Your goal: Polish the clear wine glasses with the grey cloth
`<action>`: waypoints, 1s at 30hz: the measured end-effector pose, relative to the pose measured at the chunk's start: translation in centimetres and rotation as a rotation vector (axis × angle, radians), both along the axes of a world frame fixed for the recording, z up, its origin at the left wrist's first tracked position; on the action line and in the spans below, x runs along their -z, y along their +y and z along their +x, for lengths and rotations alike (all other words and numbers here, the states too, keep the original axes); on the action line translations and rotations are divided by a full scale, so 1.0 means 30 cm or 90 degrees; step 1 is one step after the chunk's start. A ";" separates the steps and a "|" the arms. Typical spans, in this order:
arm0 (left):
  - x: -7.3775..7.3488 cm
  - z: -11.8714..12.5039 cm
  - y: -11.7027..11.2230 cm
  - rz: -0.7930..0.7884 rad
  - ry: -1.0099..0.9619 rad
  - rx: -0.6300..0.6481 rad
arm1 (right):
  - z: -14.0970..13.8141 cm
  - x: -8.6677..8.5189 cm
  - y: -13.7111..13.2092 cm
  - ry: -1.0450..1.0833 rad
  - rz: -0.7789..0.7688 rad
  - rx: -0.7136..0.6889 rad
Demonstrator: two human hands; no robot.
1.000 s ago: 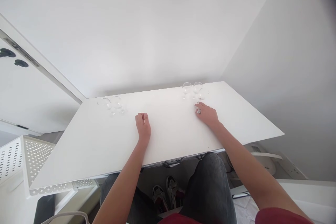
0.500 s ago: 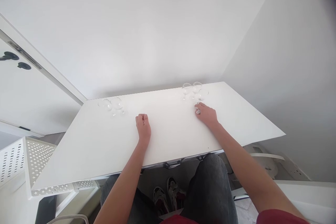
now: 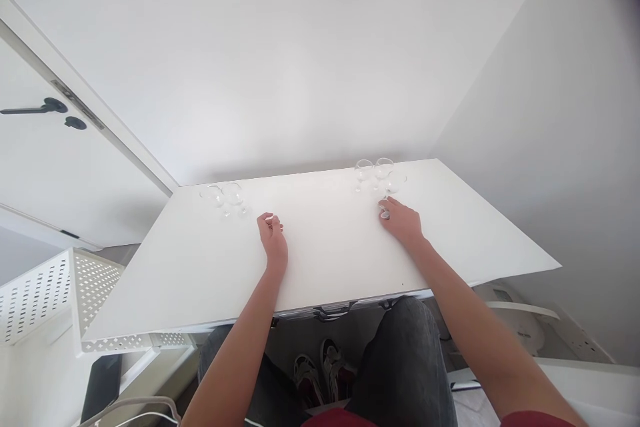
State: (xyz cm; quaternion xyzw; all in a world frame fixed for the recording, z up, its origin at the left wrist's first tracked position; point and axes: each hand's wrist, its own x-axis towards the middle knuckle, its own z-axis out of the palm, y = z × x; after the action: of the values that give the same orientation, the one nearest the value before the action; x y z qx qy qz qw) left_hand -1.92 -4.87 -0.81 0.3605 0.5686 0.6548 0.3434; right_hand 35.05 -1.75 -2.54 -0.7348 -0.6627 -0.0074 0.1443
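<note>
My right hand (image 3: 401, 219) rests on the white table (image 3: 325, 247), its fingers closed around the stem of a clear wine glass (image 3: 397, 182). The glass's foot shows by my fingertips, and its bowl points away from me. Just behind it stand two more clear stemmed glasses (image 3: 384, 169). My left hand (image 3: 273, 237) lies on the table left of the middle, fingers loosely curled and a little apart, with nothing visible in them. To its left, near the back edge, is a second group of clear stemmed glasses (image 3: 233, 194); their outlines are faint against the white.
A white wall (image 3: 310, 67) rises behind the table. At the left are a door with a dark handle (image 3: 53, 105) and a white perforated rack (image 3: 97, 280). A dark phone-like slab (image 3: 103, 383) lies lower left. My knees (image 3: 405, 347) are at the table's front edge.
My left hand's fingers have loosened from a tighter curl. The right hand keeps its hold on the glass stem. The view has turned slightly left, so the scene sits further right.
</note>
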 end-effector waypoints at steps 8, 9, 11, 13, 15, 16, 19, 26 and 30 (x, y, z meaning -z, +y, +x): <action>-0.003 -0.119 0.061 0.043 -0.540 -0.043 | -0.008 -0.001 -0.006 0.063 0.058 0.000; -0.006 -0.133 0.073 0.039 -0.569 -0.052 | -0.007 0.000 -0.004 0.066 0.058 0.003; -0.011 -0.154 0.099 0.043 -0.584 -0.058 | -0.006 0.002 -0.001 0.071 0.056 0.008; -0.014 -0.167 0.123 0.053 -0.580 -0.058 | -0.005 0.001 0.001 0.074 0.053 0.008; -0.013 -0.174 0.141 0.061 -0.578 -0.052 | -0.005 -0.001 0.000 0.078 0.053 0.009; -0.011 -0.178 0.148 0.067 -0.578 -0.046 | -0.005 -0.002 -0.001 0.081 0.054 0.010; 0.000 -0.193 0.160 0.086 -0.560 -0.015 | -0.004 -0.004 -0.004 0.083 0.047 0.012; 0.020 -0.235 0.180 0.138 -0.479 0.025 | -0.007 -0.012 -0.015 0.082 0.058 0.013; 0.019 -0.233 0.185 0.137 -0.463 0.032 | -0.011 -0.016 -0.021 0.074 0.062 0.009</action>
State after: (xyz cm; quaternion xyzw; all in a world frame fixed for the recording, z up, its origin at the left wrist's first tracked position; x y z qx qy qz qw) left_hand -8.92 0.69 -1.39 0.1520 0.3288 0.7874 0.4988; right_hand 34.71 -2.38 -2.04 -0.7310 -0.6467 0.0019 0.2177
